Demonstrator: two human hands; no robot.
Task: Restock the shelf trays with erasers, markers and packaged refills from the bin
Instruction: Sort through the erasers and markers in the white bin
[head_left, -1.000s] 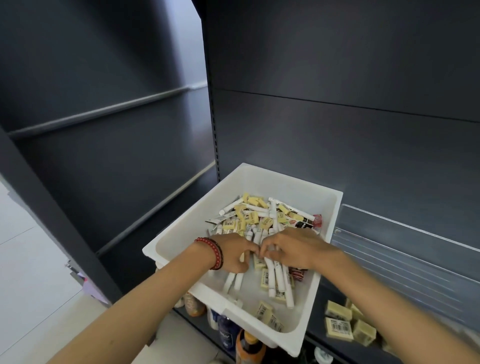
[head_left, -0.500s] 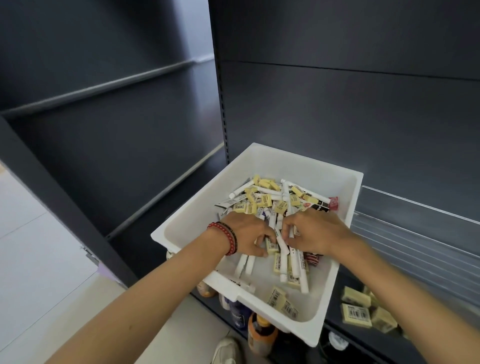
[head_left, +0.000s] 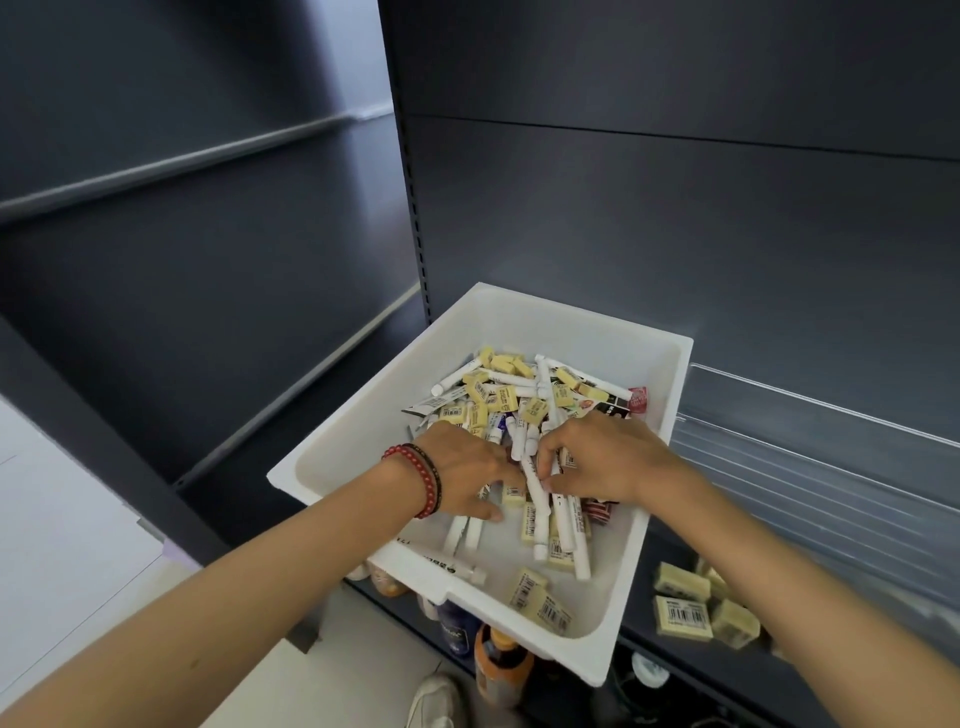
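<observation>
Watching the head-cam feed here. Closest to me, under the bin, a few bottles (head_left: 501, 670) sit on a lower shelf, with labels too blurry to read. The white bin (head_left: 332, 470) is parked at an angle on the shelf edge, I'd guess so both hands are free to dig. A stray marker (head_left: 449, 565) lies across its near rim, and I can't make out its black print. In the near corner are loose yellow erasers (head_left: 540, 603), barcode stickers up, digits too small to read.

Both hands are down in the heap of markers (head_left: 563, 535). The left hand (head_left: 462, 475), beaded bracelets (head_left: 421, 480) on its wrist, has its fingers (head_left: 501, 467) curled over the pile. I honestly can't tell if it's got hold of anything or is just raking stuff aside. The right hand (head_left: 608, 462) pinches a white marker (head_left: 535, 493) between thumb and fingertips. My read is that it's picking markers out of the mix so one kind goes across together.

Right of the bin, some shelved erasers (head_left: 680, 616) already lie in the shelf tray (head_left: 670, 545), barcodes showing, so that slot looks started.

Further back, the pile turns into erasers and markers jumbled with red-and-black refill packs (head_left: 613, 402). There's print on them, but it's unreadable from here. Past that are the clear dividers (head_left: 810, 410) and the dark back panel (head_left: 675, 208), which has no signage on it.
</observation>
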